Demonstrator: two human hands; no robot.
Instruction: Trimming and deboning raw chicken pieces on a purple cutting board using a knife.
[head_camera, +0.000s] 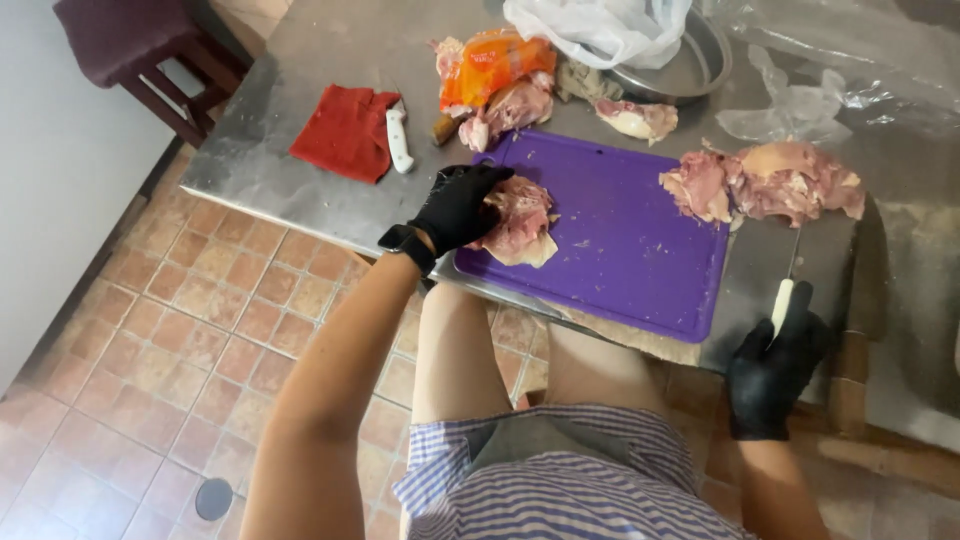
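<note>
Chicken piece (522, 222) under left hand (458, 206) (gloved)

A grey metal table (300, 180) carries a purple cutting board (620, 250) between the hands, a red cloth (345, 132) and white-handled knife (399, 137) beyond the left hand (458, 205), and raw chicken pieces (765, 180) beyond the right hand (775, 370).
</note>
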